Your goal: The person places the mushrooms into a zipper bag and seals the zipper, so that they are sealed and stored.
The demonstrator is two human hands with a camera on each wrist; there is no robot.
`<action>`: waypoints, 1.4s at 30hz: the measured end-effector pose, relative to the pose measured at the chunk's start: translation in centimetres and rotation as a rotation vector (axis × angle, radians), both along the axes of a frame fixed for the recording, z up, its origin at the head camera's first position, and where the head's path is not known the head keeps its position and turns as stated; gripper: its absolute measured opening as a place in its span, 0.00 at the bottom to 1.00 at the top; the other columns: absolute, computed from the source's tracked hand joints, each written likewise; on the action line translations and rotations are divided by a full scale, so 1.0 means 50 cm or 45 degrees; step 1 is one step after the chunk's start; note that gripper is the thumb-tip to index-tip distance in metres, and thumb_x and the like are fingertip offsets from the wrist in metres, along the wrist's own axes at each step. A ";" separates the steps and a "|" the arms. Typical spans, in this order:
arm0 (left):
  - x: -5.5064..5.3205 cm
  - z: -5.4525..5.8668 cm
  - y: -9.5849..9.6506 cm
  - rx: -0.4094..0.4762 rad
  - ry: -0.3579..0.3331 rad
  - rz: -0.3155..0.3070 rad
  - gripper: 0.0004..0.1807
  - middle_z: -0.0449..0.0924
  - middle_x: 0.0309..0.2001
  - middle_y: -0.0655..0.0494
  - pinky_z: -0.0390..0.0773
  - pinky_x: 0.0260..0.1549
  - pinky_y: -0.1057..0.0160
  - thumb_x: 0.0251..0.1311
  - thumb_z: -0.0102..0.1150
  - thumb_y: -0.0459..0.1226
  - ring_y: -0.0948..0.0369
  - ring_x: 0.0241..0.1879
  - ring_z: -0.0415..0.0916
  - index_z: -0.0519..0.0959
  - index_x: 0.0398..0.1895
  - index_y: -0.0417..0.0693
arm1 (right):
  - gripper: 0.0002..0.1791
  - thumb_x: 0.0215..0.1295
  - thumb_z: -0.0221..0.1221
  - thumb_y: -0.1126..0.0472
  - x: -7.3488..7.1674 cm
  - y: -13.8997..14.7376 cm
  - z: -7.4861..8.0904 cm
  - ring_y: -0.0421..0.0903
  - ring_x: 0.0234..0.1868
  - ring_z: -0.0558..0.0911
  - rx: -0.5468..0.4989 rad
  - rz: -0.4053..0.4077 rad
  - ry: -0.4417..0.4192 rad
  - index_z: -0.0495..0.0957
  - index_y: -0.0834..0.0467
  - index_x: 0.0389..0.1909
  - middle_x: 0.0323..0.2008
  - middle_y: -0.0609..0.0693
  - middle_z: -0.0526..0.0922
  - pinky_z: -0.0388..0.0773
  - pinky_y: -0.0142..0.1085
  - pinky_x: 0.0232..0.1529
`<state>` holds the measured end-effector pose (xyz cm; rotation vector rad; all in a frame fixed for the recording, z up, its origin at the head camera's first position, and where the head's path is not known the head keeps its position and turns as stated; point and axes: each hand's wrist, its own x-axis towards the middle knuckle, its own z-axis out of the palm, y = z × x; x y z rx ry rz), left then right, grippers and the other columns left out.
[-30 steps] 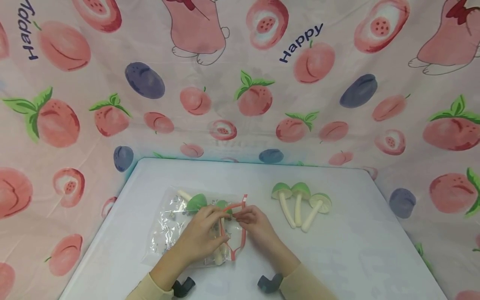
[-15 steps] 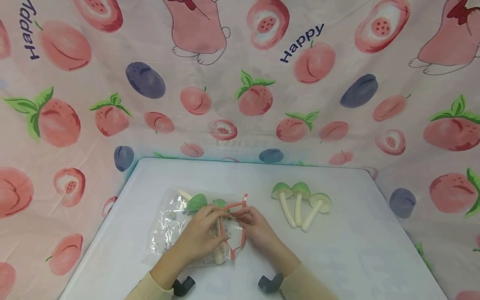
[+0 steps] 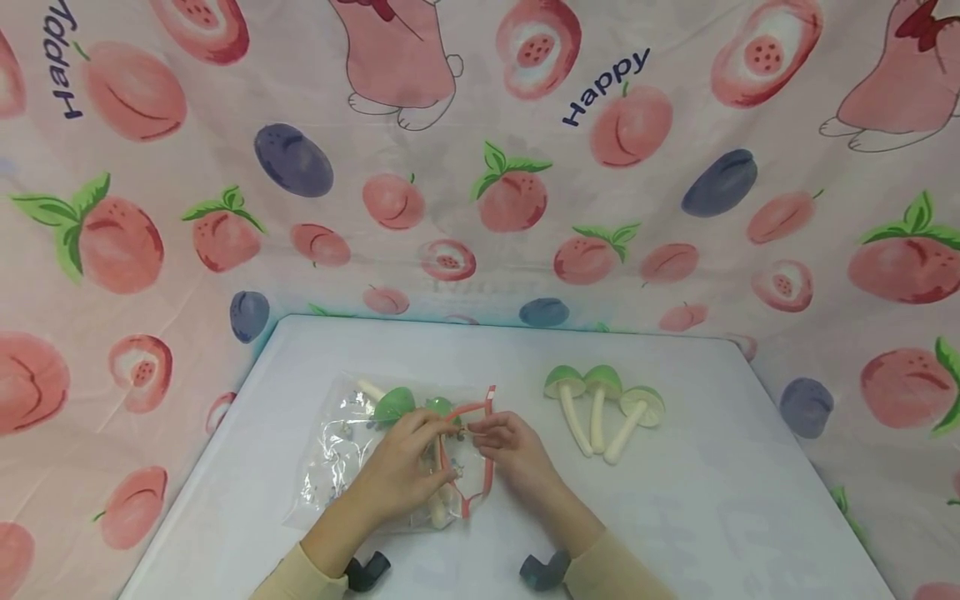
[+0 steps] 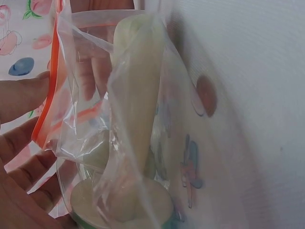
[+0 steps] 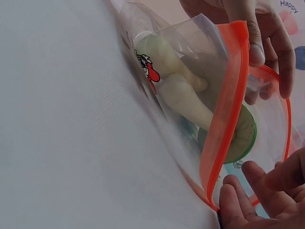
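A clear zip bag (image 3: 324,450) with an orange-red zip strip (image 5: 228,109) lies on the table, its mouth spread toward the right. Through the plastic show green-capped toy mushrooms (image 3: 395,407) with pale stems; one stem (image 4: 136,100) stands out large in the left wrist view. My left hand (image 3: 397,479) holds the bag at its mouth, thumb and fingers along the strip. Bent loosely, the fingers of my right hand (image 3: 517,454) are at the other side of the mouth, thumb apart from them, nothing visible between them. Part of the bag is hidden under my left hand.
Three more green-capped toy mushrooms (image 3: 600,412) lie side by side on the white table (image 3: 712,500), right of the bag. A fruit-print cloth (image 3: 465,208) hangs behind the table and along its sides. Dark wrist mounts (image 3: 543,571) sit beside both sleeves.
My right fingers have drawn slightly back from my left fingertips, and a small gap shows between them. The left hand and the bag have hardly moved.
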<state>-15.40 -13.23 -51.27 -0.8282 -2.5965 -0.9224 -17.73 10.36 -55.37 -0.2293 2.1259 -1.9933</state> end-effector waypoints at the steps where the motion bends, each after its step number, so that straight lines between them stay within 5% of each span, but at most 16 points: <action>1: 0.000 0.000 0.000 0.001 -0.001 0.000 0.34 0.81 0.57 0.63 0.84 0.61 0.54 0.47 0.88 0.41 0.61 0.61 0.77 0.85 0.61 0.55 | 0.19 0.72 0.56 0.76 0.001 0.001 0.000 0.65 0.66 0.84 -0.009 0.000 -0.006 0.73 0.66 0.61 0.66 0.66 0.83 0.85 0.44 0.66; 32: -0.006 -0.007 0.000 0.023 0.130 -0.020 0.35 0.83 0.57 0.61 0.83 0.61 0.53 0.41 0.90 0.41 0.58 0.60 0.79 0.85 0.57 0.55 | 0.27 0.69 0.62 0.73 0.012 0.049 0.023 0.60 0.62 0.87 0.118 -0.071 -0.013 0.73 0.63 0.68 0.64 0.61 0.86 0.89 0.40 0.58; 42: -0.003 -0.005 0.001 0.019 0.063 -0.011 0.34 0.82 0.57 0.63 0.84 0.62 0.52 0.44 0.89 0.40 0.59 0.60 0.78 0.86 0.58 0.55 | 0.28 0.69 0.63 0.72 0.015 0.075 0.032 0.60 0.62 0.88 0.187 -0.115 0.043 0.72 0.62 0.68 0.63 0.61 0.86 0.89 0.37 0.56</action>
